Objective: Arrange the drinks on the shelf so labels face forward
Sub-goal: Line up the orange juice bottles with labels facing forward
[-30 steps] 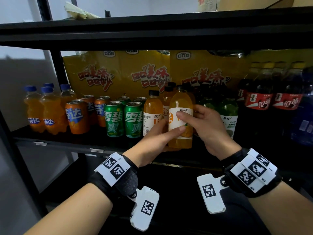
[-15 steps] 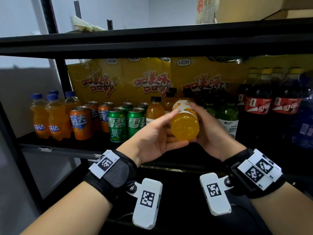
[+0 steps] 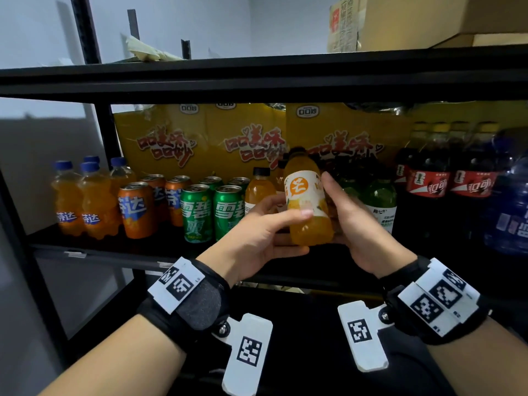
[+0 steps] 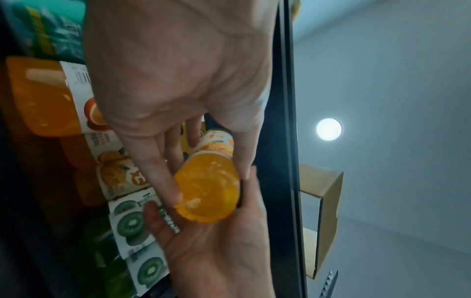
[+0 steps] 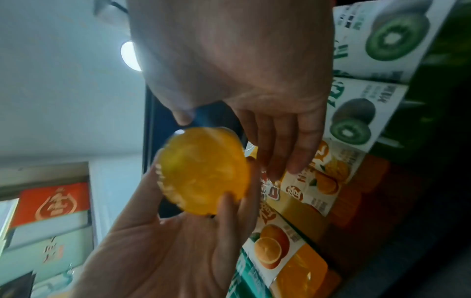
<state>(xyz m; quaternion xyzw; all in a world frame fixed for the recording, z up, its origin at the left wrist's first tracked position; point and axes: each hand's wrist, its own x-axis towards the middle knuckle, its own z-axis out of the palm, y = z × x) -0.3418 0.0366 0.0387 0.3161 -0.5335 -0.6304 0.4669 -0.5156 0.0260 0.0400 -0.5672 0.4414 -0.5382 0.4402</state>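
On the black metal shelf (image 3: pixel 94 254), head view: orange soda bottles (image 3: pixel 83 201) far left, then orange cans (image 3: pixel 136 210), green cans (image 3: pixel 211 212), kiwi-label bottles (image 3: pixel 381 201), cola bottles (image 3: pixel 445 178) at right. Yellow snack bags (image 3: pixel 200 138) stand behind the row. Cardboard box (image 3: pixel 428 21) on the upper shelf, grey-white wall behind. The orange juice bottle (image 3: pixel 307 201) is lifted off the shelf, in front of the row, roughly upright, tilted slightly, white label with orange logo facing the camera. Left hand (image 3: pixel 257 238) grip: thumb across the front of the label, fingers behind the lower body. Right hand (image 3: pixel 357 224) grip: thumb at the label's right edge, palm against the bottle's right side. Both grips clamped on the bottle.

Left wrist view: looks up at the bottle's base (image 4: pixel 207 187). Left hand (image 4: pixel 178 80) fingers run along one side, thumb on the other. Right hand (image 4: pixel 216 252) cups beneath. Orange and kiwi labels (image 4: pixel 130 223) of shelved bottles at left; round ceiling light (image 4: pixel 328 129) at right.

Right wrist view: bottle base (image 5: pixel 203 173) again, blurred. Right hand (image 5: pixel 242 70) thumb tip sits at the base rim, fingers extend behind the bottle; how tightly they wrap is not clear from this angle. Left hand (image 5: pixel 165 242) fingers are on the lower edge of the base. Kiwi and orange labels at right.
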